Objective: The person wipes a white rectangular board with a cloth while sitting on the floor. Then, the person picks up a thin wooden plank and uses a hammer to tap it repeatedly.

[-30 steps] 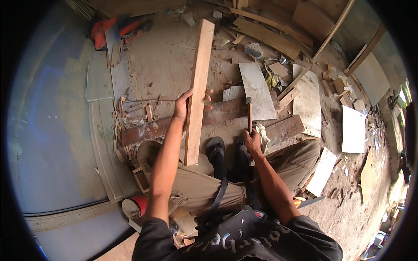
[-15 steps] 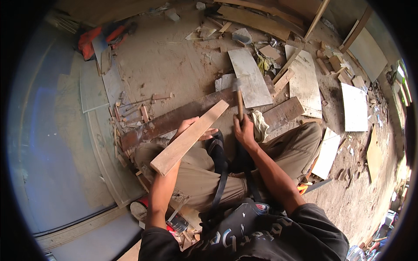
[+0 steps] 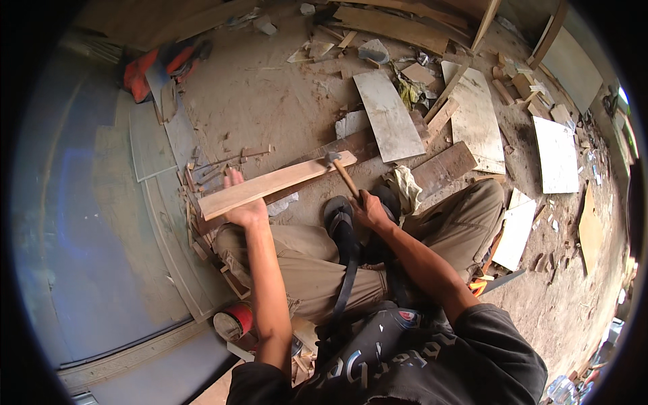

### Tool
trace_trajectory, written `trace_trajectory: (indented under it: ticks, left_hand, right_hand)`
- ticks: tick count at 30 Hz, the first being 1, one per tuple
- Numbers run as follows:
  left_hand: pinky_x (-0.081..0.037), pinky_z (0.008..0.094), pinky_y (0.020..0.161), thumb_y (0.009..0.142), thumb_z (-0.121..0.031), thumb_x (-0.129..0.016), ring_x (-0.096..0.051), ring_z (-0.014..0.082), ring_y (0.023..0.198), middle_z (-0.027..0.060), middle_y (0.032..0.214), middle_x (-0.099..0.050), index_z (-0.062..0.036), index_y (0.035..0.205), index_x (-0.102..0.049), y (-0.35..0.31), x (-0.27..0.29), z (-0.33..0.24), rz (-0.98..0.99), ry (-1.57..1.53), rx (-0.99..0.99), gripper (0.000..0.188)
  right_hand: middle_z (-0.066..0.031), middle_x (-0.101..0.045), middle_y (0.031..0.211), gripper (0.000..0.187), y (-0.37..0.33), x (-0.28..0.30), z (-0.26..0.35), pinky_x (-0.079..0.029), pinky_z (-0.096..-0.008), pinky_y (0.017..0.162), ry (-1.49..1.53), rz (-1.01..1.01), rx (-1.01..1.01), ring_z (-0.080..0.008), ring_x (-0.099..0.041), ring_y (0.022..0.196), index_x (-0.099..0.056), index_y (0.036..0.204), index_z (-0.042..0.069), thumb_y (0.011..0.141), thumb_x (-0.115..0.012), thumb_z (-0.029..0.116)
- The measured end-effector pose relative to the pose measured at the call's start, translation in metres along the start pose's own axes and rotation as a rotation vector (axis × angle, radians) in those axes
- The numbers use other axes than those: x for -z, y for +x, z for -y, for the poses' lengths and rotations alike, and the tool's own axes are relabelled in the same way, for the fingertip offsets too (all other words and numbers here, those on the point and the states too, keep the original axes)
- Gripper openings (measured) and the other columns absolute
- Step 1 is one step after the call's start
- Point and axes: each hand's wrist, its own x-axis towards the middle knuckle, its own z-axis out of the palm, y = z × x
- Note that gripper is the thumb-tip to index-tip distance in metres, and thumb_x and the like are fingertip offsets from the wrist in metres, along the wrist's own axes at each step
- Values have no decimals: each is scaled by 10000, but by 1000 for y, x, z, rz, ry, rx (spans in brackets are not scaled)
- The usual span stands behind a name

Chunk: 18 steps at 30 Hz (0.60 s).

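A pale wooden plank (image 3: 270, 184) lies slanted in front of me, its far end to the right. My left hand (image 3: 246, 210) holds it near its left end from underneath; the plank crosses the palm and the fingertips stick out beyond its far edge. In my right hand (image 3: 370, 209) is a hammer (image 3: 347, 179), gripped by its wooden handle. The hammer's metal head is at the plank's right end; whether it touches the wood I cannot tell. A long dark board (image 3: 287, 196) on the ground lies partly hidden behind the plank.
My crossed legs are close below the hands. A crumpled pale cloth (image 3: 405, 189) sits right of my feet. Board offcuts, such as a whitish panel (image 3: 389, 116), litter the ground ahead and right. An orange-handled saw (image 3: 496, 282) is by my right thigh, a red can (image 3: 234, 320) by my left.
The plank has swung to a flatter slant and away from me, with my left hand moving left and forward. The hammer has tipped left, its head coming to the plank's right end.
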Motion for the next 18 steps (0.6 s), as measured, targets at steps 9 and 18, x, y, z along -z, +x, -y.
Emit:
trace_trajectory:
  ticks: [9, 18]
  left_hand:
    - [-358, 310, 641, 668, -977, -175, -362, 176, 648, 31, 701, -377, -132, 739, -380, -13, -64, -1, -313, -12, -302, 872]
    - [-380, 322, 683, 637, -982, -281, -412, 176, 687, 20, 715, -390, -88, 940, -464, -40, -108, 26, -179, 52, -461, 961]
  right_hand:
    - [-58, -523, 660, 513, 27, 36, -9, -460, -318, 487, 769, -64, -521, -151, -517, 515, -569, 904, -36, 977, -503, 467]
    - [-21, -438, 672, 536, 32, 65, 9, -387, -303, 400, 744, 22, -582, -125, -425, 485, -527, 973, 15, 968, -457, 546]
